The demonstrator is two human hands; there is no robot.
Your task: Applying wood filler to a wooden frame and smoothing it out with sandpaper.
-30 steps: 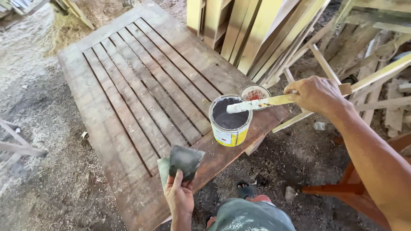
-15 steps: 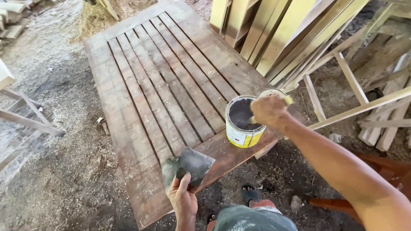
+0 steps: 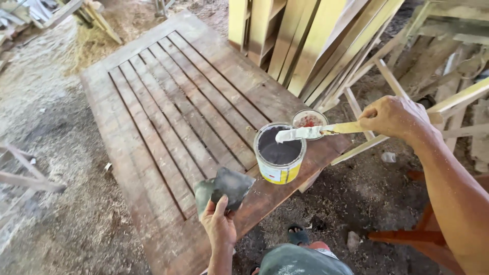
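My right hand (image 3: 393, 117) grips a yellow-handled putty knife (image 3: 310, 132), its pale-coated blade held over the open yellow can (image 3: 279, 153) of dark grey filler. The can stands on the near right corner of a brown slatted wooden door (image 3: 173, 117) lying flat. My left hand (image 3: 219, 221) holds a flat grey-smeared scraper plate (image 3: 224, 188) just above the door's near edge, left of the can. The can's round lid (image 3: 309, 119) lies right behind the can.
Yellow-painted planks and frames (image 3: 305, 40) lean at the back right. Loose timber slats (image 3: 397, 81) lie right of the door. The ground is dirt and sawdust. A foot in a sandal (image 3: 298, 235) shows below the door.
My right hand has drawn back to the right, lifting the putty knife out of the can with its blade coated. The view has shifted. My left hand still holds the plate.
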